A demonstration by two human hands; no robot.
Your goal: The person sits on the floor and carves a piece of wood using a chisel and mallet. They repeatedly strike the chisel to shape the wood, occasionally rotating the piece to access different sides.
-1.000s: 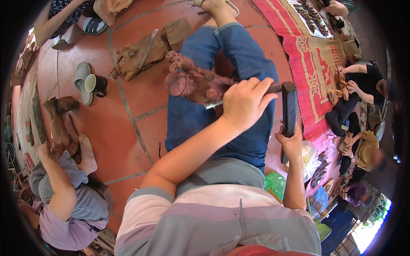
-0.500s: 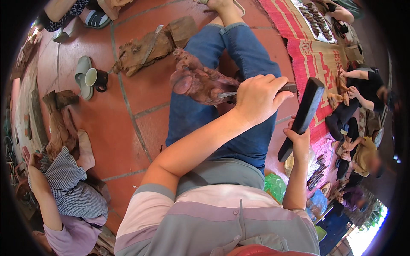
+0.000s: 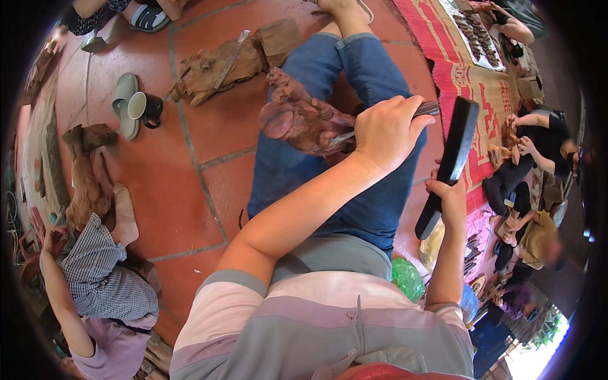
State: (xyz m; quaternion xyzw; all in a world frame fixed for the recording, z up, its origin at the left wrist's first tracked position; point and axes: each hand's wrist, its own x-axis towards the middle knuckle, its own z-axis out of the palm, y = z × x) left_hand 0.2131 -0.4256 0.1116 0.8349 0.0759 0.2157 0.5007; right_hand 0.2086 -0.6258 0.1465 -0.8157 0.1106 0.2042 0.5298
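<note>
A reddish-brown wood carving [image 3: 301, 120] with knobbly, rounded forms rests on my legs in blue jeans [image 3: 373, 209]. My left hand [image 3: 387, 134] is wrapped round a chisel [image 3: 427, 109]; its dark handle end sticks out to the right. The metal blade points left and meets the carving's right part. To the right, my right hand [image 3: 449, 195] grips a long dark mallet [image 3: 461, 130], a flat-sided bar tilted upward. The mallet's upper part is a short gap away from the chisel's handle end.
On the tiled floor lie a rough wood block [image 3: 221, 68] with a metal tool on it, a grey slipper [image 3: 125, 104] and a mug [image 3: 144, 109]. One person [image 3: 104, 278] sits at left; others work by the red-and-tan mat [image 3: 478, 95]. A green plastic bag [image 3: 406, 278] lies near my right side.
My left hand, the chisel and the carving appear slightly further right and up in the picture. The mallet has turned a little more upright and sits slightly right. Both grips stay the same.
</note>
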